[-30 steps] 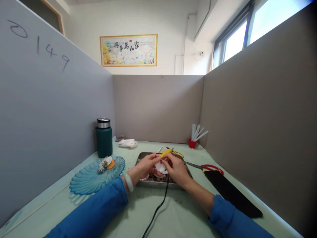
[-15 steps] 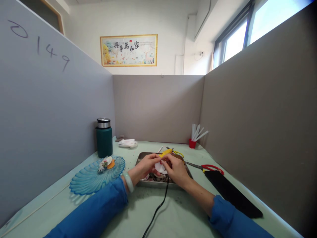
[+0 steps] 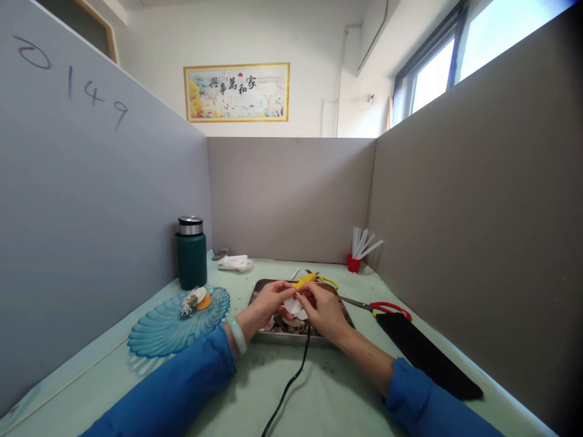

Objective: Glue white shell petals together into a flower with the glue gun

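My left hand (image 3: 276, 298) and my right hand (image 3: 320, 306) meet over a metal tray (image 3: 259, 290), fingertips pinched close together. Between them is a white, petal-like piece (image 3: 294, 307) with a small red spot near the fingertips; its exact kind is too small to tell. Both hands are closed on it. Just behind the fingers lies a yellow glue gun (image 3: 306, 280), partly hidden by my hands. Its black cord (image 3: 291, 379) appears to run from the tray toward me. Small pinkish and dark pieces (image 3: 285, 326) lie in the tray under my hands.
On the left, a blue glass plate (image 3: 170, 325) holds small ornaments, with a green bottle (image 3: 192, 258) behind it. Red-handled scissors (image 3: 387, 308) and a black strip (image 3: 430, 355) lie right. A red cup (image 3: 354, 263) of white sticks stands far right. Grey partitions (image 3: 291, 200) enclose the table.
My hands stay almost in the same place over the tray. The white piece between my fingers has shifted very slightly.
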Tool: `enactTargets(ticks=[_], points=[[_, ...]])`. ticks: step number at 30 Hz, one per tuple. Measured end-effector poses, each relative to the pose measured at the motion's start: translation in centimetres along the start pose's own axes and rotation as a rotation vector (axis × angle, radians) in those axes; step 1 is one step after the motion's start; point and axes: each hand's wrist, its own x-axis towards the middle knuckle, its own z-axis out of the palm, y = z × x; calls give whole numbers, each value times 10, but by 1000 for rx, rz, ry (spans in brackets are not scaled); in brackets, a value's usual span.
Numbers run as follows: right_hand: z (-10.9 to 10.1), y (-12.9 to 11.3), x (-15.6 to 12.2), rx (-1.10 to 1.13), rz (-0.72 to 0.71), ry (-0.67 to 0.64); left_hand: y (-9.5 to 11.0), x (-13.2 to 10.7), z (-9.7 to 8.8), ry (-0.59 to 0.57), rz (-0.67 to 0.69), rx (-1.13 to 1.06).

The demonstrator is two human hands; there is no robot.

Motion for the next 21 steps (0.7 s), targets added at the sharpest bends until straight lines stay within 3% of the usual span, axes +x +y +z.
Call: enactTargets(ticks=[21], points=[[0, 2, 1, 20, -5, 0, 3, -2, 2, 28, 22, 53]])
